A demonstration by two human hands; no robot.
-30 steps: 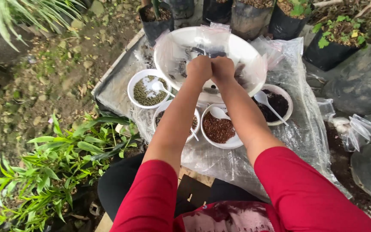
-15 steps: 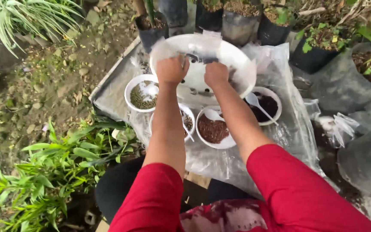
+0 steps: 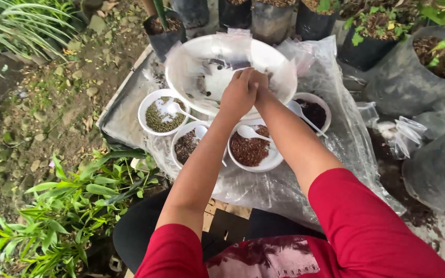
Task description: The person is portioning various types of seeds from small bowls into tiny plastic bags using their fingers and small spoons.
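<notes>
My left hand [image 3: 237, 97] and my right hand [image 3: 260, 82] are pressed together, fingers closed, over a large white bowl [image 3: 186, 77]. A clear plastic bag [image 3: 235, 40] is spread across the bowl, and both hands appear to pinch it at its middle. My left hand hides most of my right hand. Dark specks lie inside the bowl. Below my hands stand small white bowls, each with a white spoon: green seeds [image 3: 156, 117], dark brown grains [image 3: 185, 146], reddish-brown grains [image 3: 251, 152] and black grains [image 3: 315, 110].
The bowls stand on a clear plastic sheet [image 3: 294, 190] over a low board. Black soil-filled pots [image 3: 315, 20] line the far edge. Loose clear bags [image 3: 403, 136] lie to the right. Leafy plants [image 3: 68, 206] grow at the left, beside stony ground.
Half a second ago my hands were apart, holding the plastic at the bowl's rim. They have come back together over the bowl's middle, as they were one second ago.
</notes>
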